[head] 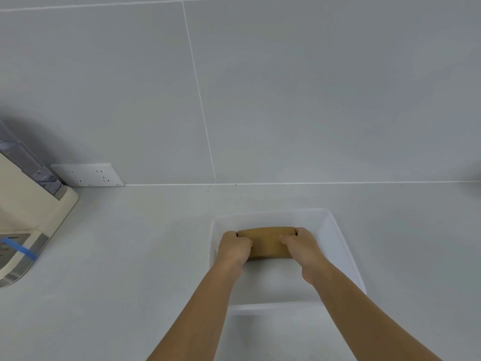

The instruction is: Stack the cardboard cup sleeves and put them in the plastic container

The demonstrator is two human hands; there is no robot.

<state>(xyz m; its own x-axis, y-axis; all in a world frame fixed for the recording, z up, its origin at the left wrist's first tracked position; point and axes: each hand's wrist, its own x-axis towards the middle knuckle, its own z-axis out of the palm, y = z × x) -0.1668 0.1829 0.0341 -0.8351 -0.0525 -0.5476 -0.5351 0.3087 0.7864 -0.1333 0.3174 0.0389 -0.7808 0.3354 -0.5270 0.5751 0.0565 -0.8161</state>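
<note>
A flat stack of brown cardboard cup sleeves (266,242) sits inside the translucent white plastic container (338,246) on the counter, toward the container's far half. My left hand (234,247) grips the stack's left end, thumb on top. At the stack's right end my right hand (303,246) holds it the same way. Both forearms reach in over the container's near rim. How many sleeves are in the stack cannot be told, and whether it rests on the container's floor is unclear.
A beige appliance (28,212) with a clear tank and a strip of blue tape stands at the left edge of the counter. A white double wall socket (88,175) is on the tiled wall behind it. The wall rises just beyond the container.
</note>
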